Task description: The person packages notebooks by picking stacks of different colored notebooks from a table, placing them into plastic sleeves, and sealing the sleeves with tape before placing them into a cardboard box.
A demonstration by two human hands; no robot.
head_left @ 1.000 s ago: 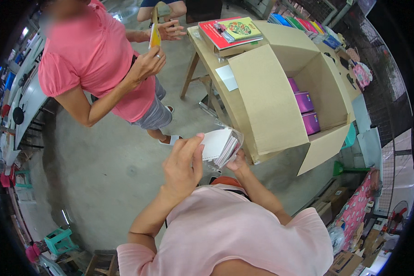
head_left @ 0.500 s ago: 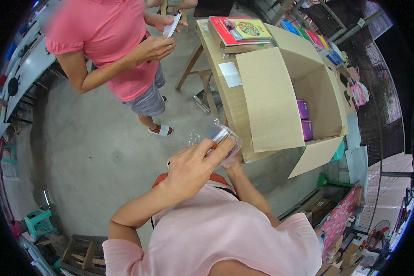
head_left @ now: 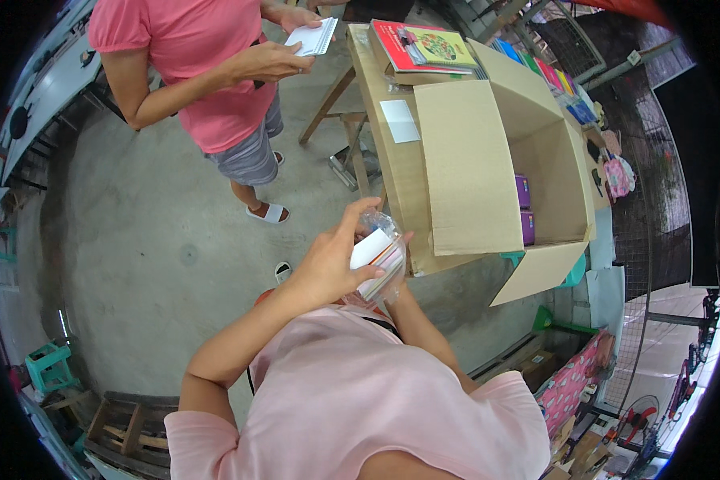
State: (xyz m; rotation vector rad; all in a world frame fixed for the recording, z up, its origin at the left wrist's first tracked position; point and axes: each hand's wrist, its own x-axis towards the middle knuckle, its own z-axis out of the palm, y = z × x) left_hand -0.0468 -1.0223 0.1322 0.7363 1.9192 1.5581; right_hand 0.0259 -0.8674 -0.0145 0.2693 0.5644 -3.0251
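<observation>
My left hand (head_left: 328, 264) grips a stack of white cards with coloured edges (head_left: 374, 254) that sits in a clear plastic sleeve (head_left: 386, 228). My right hand (head_left: 392, 280) is mostly hidden under the stack and holds it from below. I hold the stack in front of my chest, just left of a large open cardboard box (head_left: 472, 168). Purple packs (head_left: 522, 208) lie inside the box.
A person in a pink shirt (head_left: 192, 64) stands at the upper left holding a white card (head_left: 314, 38). Colourful books (head_left: 420, 44) lie on the box's top flap. A wooden stool (head_left: 348, 144) stands beneath. The floor is bare concrete; a green crate (head_left: 48, 364) sits at the lower left.
The view has shifted so the box and the other person sit higher and closer. My hands have dropped lower with the stack, and my left hand now closes over it from above.
</observation>
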